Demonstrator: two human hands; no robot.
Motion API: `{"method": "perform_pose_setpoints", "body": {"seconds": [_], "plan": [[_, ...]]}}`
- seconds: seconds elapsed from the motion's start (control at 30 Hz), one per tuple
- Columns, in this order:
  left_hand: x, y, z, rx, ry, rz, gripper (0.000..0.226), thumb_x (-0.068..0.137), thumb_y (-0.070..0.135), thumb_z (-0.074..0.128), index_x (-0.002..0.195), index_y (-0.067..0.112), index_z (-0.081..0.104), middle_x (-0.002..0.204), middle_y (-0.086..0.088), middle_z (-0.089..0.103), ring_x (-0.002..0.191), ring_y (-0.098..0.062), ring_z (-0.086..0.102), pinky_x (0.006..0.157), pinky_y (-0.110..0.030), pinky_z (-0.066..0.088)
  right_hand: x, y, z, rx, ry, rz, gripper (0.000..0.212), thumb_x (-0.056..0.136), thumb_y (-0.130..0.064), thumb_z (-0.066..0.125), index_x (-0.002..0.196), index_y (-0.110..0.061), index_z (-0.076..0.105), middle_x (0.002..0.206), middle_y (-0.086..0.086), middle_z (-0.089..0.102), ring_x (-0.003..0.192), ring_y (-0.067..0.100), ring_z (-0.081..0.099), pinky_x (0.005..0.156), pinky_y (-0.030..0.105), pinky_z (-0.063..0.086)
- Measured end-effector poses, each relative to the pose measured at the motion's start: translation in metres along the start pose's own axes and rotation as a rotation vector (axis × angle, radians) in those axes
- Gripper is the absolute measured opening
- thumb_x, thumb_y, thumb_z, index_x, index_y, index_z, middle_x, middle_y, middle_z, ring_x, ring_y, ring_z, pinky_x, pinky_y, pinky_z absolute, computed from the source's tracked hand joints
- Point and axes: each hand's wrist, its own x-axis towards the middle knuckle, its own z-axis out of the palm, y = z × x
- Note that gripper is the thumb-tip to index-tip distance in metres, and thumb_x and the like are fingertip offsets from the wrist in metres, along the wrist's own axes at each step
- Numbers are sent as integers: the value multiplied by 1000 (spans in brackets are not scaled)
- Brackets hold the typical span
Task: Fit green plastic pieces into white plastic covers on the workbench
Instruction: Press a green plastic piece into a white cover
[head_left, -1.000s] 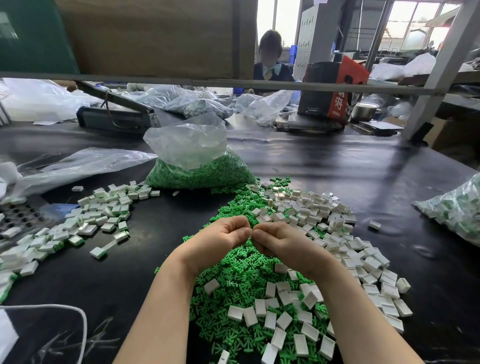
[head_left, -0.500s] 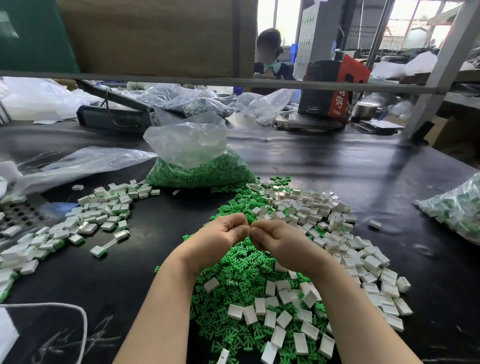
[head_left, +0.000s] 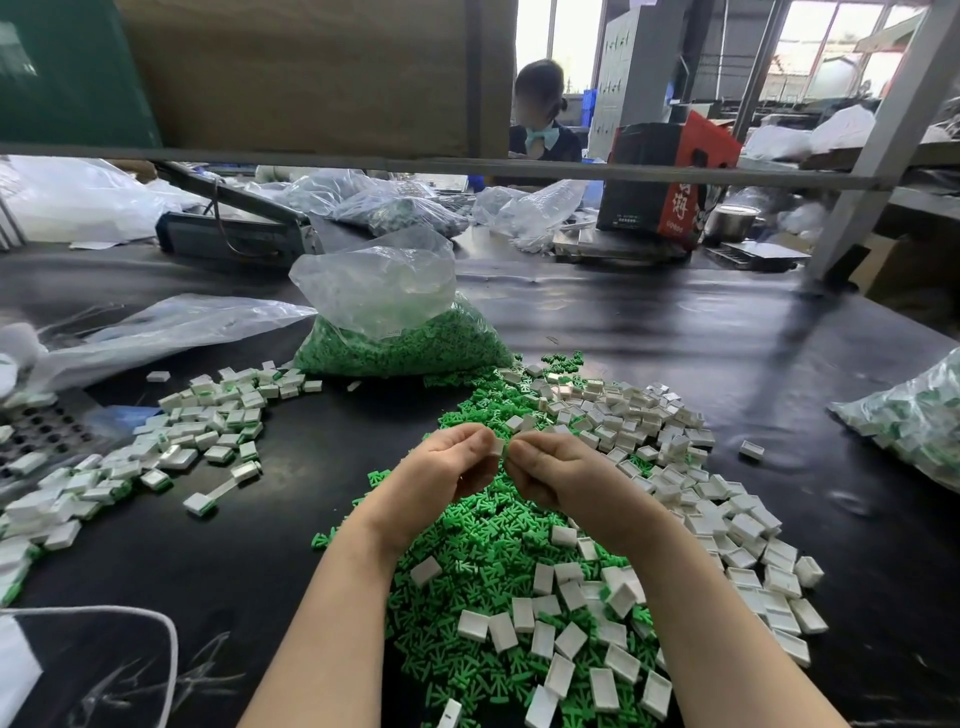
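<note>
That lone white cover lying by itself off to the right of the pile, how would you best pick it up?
The lone cover lies flat on the black bench, apart from the pile, hollow side seemingly up. I would come straight down from above and pinch it across its two long outer walls with thumb and forefinger. Nothing crowds it, and the right hand is nearer.
</note>
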Motion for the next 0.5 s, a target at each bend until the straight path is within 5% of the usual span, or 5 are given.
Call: {"method": "perform_pose_setpoints", "body": {"seconds": [0.33, 0.5], "plan": [[4, 1, 2, 132, 42, 52, 27, 103, 22, 45, 79, 11, 51, 65, 4, 41, 60, -9, 36, 57, -20, 31, 0, -2, 4, 37, 49, 5, 35, 104, -16, 42, 69, -14, 47, 53, -11, 39, 50, 6, 30, 49, 19, 25], [4, 2, 6, 131, 20, 23, 24, 103, 19, 44, 83, 9, 53, 71, -5, 40, 69, -18, 35, 69, -38, 31, 0, 0, 2, -31, 43, -3, 30, 104, -15, 42, 85, 7, 52, 58, -9, 39, 51, 4, 32, 49, 15, 28]]}}
